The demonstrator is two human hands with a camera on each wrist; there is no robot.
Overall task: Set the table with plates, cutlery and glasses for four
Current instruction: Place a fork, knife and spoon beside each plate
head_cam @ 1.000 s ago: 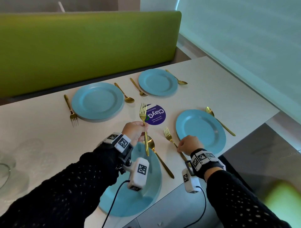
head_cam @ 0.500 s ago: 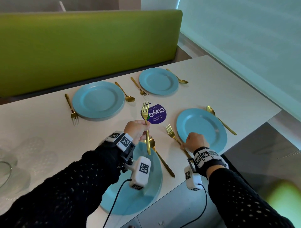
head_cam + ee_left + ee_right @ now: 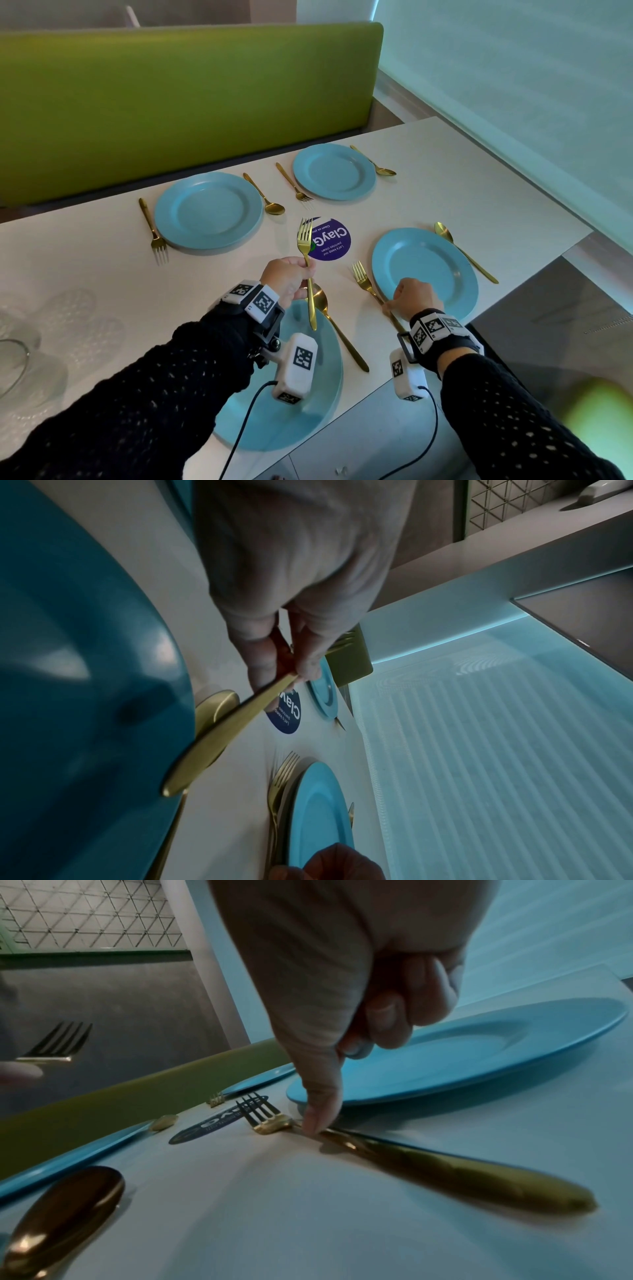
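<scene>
My left hand [image 3: 306, 274] pinches a gold fork [image 3: 305, 240] by its handle and holds it upright over the far rim of the nearest blue plate [image 3: 337, 370]. The left wrist view shows the left hand's fingers [image 3: 260, 666] closed on the held fork [image 3: 219, 734]. A gold spoon [image 3: 339, 332] lies right of that plate. My right hand [image 3: 407, 298] has curled fingers, and its thumb [image 3: 320, 1118] presses on a second gold fork [image 3: 445, 1172]. This second fork [image 3: 364, 282] lies flat on the table, left of the right blue plate [image 3: 424, 274].
Two more blue plates [image 3: 209, 210] [image 3: 334, 171] with gold forks and spoons sit at the far side. A purple round sticker [image 3: 332, 241] marks the table's middle. Clear glasses [image 3: 13, 356] stand at the far left. A green bench back [image 3: 171, 102] runs behind; the table's edge drops off at the right.
Both hands stay almost where they were, the left still holding its fork up and the right still on the lying fork. Only the view has shifted slightly.
</scene>
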